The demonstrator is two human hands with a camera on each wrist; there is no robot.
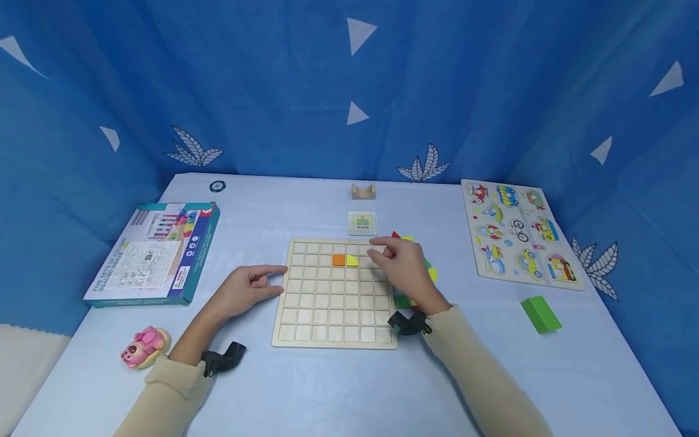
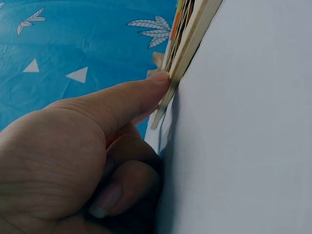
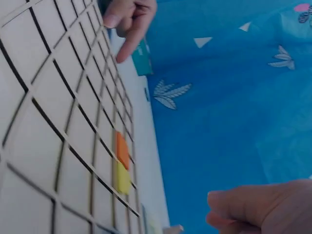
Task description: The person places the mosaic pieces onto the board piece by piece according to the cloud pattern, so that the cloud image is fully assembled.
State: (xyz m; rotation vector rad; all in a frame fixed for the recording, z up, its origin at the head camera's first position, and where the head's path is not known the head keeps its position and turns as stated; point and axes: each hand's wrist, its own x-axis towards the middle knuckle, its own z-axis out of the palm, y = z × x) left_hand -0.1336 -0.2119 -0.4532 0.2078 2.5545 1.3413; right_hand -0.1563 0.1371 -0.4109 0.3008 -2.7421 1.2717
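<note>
A wooden grid board (image 1: 322, 301) lies on the table, with an orange square (image 1: 338, 260) and a yellow quarter-round piece (image 1: 352, 261) side by side in its cells near the far edge. My left hand (image 1: 243, 291) touches the board's left edge with index finger and thumb stretched out; its other fingers are curled under, as the left wrist view shows. Over the board's far right corner hovers my right hand (image 1: 404, 264), thumb and index finger apart, with nothing visible between them. Coloured pieces (image 1: 402, 301) lie right of the board, partly hidden by the right hand.
A pattern card (image 1: 363, 223) lies beyond the board, and a small wooden holder (image 1: 363, 192) stands behind it. At left are a toy box (image 1: 147, 255) and a pink bear figure (image 1: 144, 347). A picture puzzle (image 1: 516, 233) and a green block (image 1: 540, 314) lie at right.
</note>
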